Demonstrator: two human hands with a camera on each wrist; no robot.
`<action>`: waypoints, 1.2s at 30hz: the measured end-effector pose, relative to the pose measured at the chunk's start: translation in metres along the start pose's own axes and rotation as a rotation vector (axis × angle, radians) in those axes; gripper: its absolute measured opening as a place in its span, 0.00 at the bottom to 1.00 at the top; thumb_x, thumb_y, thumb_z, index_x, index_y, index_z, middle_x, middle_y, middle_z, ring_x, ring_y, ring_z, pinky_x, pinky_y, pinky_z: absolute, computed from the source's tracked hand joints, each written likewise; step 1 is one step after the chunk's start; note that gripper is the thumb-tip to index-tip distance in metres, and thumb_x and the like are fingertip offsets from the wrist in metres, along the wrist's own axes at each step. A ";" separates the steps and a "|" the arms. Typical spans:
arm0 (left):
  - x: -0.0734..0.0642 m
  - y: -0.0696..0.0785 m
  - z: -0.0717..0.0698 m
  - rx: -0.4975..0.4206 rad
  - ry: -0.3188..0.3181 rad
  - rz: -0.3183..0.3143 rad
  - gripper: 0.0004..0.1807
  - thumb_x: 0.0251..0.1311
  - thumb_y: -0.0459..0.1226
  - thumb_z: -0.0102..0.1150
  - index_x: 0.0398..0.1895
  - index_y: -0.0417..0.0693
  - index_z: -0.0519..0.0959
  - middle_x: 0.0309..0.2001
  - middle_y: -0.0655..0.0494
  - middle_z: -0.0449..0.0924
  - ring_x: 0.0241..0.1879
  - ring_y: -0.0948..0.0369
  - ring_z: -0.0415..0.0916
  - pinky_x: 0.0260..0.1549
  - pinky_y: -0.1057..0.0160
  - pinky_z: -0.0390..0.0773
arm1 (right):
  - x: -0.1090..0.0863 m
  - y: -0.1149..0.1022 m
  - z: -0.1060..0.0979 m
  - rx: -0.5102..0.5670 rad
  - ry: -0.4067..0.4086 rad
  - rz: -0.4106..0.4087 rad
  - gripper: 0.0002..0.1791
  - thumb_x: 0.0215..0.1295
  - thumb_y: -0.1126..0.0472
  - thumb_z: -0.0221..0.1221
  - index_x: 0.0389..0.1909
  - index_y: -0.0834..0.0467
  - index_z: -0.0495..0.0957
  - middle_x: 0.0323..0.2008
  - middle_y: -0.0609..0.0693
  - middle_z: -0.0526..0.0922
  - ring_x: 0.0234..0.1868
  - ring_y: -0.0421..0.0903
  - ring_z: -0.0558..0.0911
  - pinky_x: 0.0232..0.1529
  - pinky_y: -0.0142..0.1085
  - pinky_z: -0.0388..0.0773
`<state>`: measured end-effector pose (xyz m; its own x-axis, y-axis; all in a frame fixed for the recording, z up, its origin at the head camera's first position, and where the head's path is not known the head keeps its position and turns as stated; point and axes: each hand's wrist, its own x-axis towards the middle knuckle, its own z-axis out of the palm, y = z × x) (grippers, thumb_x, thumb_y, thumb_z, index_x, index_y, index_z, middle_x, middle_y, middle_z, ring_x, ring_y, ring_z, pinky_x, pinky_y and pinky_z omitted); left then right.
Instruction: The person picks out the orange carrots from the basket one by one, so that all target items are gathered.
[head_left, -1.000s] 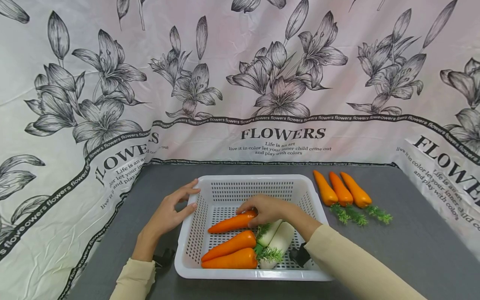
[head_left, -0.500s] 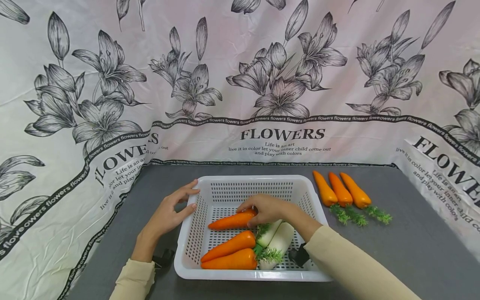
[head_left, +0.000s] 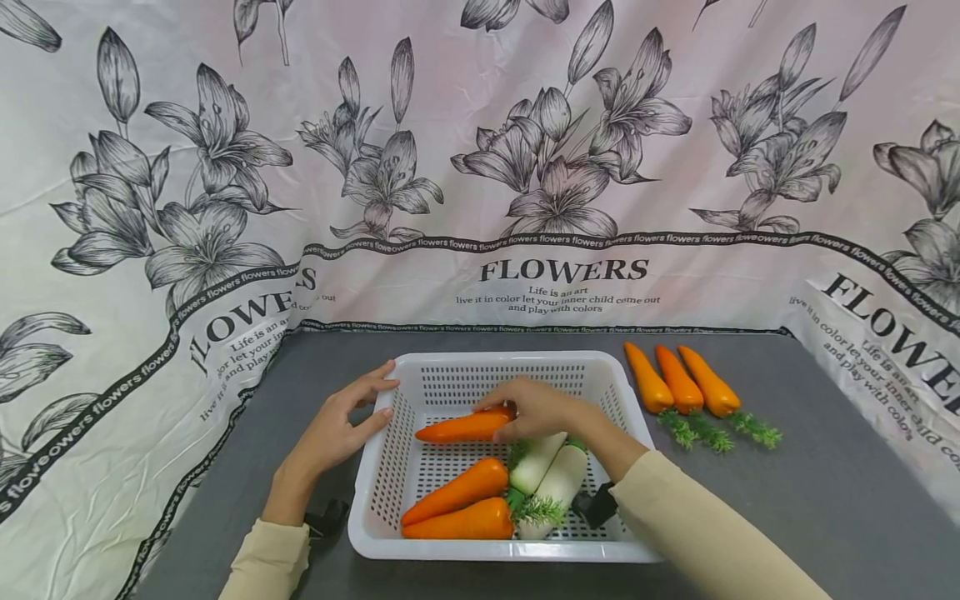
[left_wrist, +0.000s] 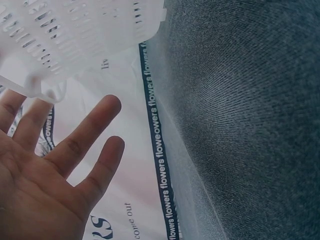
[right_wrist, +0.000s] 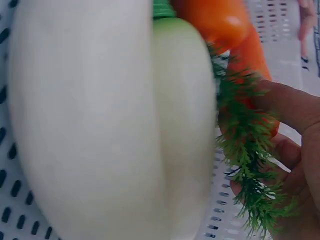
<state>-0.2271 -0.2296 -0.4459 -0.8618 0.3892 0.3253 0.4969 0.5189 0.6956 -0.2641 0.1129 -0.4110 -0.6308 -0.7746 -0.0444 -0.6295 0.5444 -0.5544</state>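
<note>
Three carrots are lying side by side on the grey counter, just beyond the right wall of the white basket, their leafy ends pointing toward the near side. Behind, a cloth printed with dark lilies and the word FLOWERS is hanging along the back and both sides. Inside the basket, two other carrots are lying together near the front wall, and two white radishes are resting to their right, with carrot greens covering part of one. A black object at the right wrist is blocking some of the basket's near right corner. In the right wrist view the radishes are filling much of the picture.

The right hand is grasping one carrot by its thick end, thumb and fingers curling round it. This carrot is pointing its tip leftward over the basket's rear left part; whether it is touching the floor there, I cannot tell. It is showing bright orange and tapering, and feathery greens are hanging in front of the palm. The left hand is resting on the left rim, its fingers extending and holding nothing else.

The basket's walls are showing rows of slots, the carrots and radishes are looking smooth and glossy, and the counter's covering is showing a fine woven grain in the left wrist view.
</note>
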 end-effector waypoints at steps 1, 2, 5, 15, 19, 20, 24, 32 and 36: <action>0.000 0.000 0.000 -0.001 -0.001 0.000 0.23 0.70 0.40 0.59 0.67 0.51 0.76 0.79 0.56 0.61 0.51 0.58 0.82 0.57 0.42 0.77 | 0.000 -0.001 -0.001 0.002 0.005 -0.003 0.26 0.60 0.60 0.71 0.61 0.54 0.82 0.54 0.49 0.86 0.45 0.40 0.79 0.48 0.35 0.77; 0.000 0.000 0.000 -0.004 -0.003 0.000 0.23 0.70 0.40 0.59 0.67 0.51 0.76 0.79 0.56 0.61 0.51 0.58 0.82 0.56 0.42 0.77 | 0.000 -0.001 -0.002 -0.001 0.008 -0.010 0.26 0.61 0.61 0.71 0.61 0.54 0.82 0.54 0.49 0.86 0.45 0.41 0.79 0.49 0.36 0.78; 0.000 -0.001 0.000 -0.005 -0.004 -0.002 0.23 0.70 0.40 0.59 0.67 0.50 0.76 0.79 0.57 0.61 0.51 0.58 0.82 0.56 0.42 0.77 | 0.001 -0.004 -0.005 -0.010 0.002 -0.017 0.25 0.61 0.61 0.70 0.61 0.54 0.82 0.54 0.49 0.86 0.45 0.41 0.80 0.49 0.37 0.78; 0.003 0.001 0.001 -0.019 -0.004 -0.002 0.23 0.69 0.40 0.60 0.67 0.50 0.76 0.79 0.55 0.61 0.49 0.58 0.81 0.53 0.42 0.79 | -0.017 -0.012 -0.038 -0.017 0.008 0.050 0.25 0.61 0.62 0.70 0.61 0.54 0.81 0.55 0.49 0.85 0.45 0.41 0.80 0.50 0.37 0.78; 0.002 0.000 0.001 -0.019 -0.002 -0.006 0.23 0.69 0.40 0.60 0.67 0.51 0.76 0.79 0.55 0.61 0.50 0.58 0.81 0.53 0.44 0.79 | -0.034 -0.009 -0.055 0.017 0.063 0.071 0.27 0.62 0.61 0.70 0.64 0.54 0.80 0.57 0.50 0.85 0.46 0.43 0.82 0.50 0.39 0.80; 0.002 0.000 0.001 -0.016 -0.001 -0.006 0.23 0.70 0.40 0.59 0.67 0.51 0.76 0.79 0.55 0.61 0.50 0.58 0.81 0.53 0.44 0.79 | -0.039 -0.008 -0.059 0.019 0.078 0.073 0.27 0.62 0.60 0.69 0.64 0.53 0.80 0.57 0.50 0.85 0.47 0.44 0.82 0.50 0.40 0.80; 0.001 -0.001 0.001 -0.007 0.002 -0.006 0.23 0.70 0.40 0.60 0.67 0.52 0.76 0.79 0.55 0.61 0.50 0.59 0.81 0.54 0.41 0.77 | -0.060 -0.001 -0.072 0.015 0.146 0.075 0.27 0.62 0.58 0.69 0.64 0.52 0.80 0.58 0.50 0.85 0.48 0.45 0.82 0.49 0.42 0.81; 0.000 0.001 0.001 -0.011 -0.008 -0.009 0.23 0.70 0.40 0.59 0.67 0.51 0.75 0.79 0.55 0.60 0.49 0.59 0.81 0.53 0.41 0.78 | -0.108 0.016 -0.093 0.075 0.252 0.216 0.28 0.64 0.54 0.69 0.66 0.51 0.78 0.54 0.51 0.86 0.42 0.46 0.80 0.43 0.41 0.79; 0.000 0.002 0.001 -0.005 -0.007 -0.012 0.23 0.70 0.40 0.59 0.67 0.53 0.76 0.79 0.56 0.60 0.49 0.60 0.80 0.53 0.42 0.78 | -0.133 0.026 -0.099 0.086 0.319 0.313 0.29 0.65 0.50 0.68 0.67 0.48 0.77 0.50 0.50 0.86 0.44 0.47 0.80 0.45 0.42 0.77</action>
<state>-0.2256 -0.2278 -0.4453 -0.8669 0.3880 0.3128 0.4861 0.5195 0.7027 -0.2417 0.2625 -0.3372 -0.9015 -0.4318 0.0299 -0.3547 0.6974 -0.6227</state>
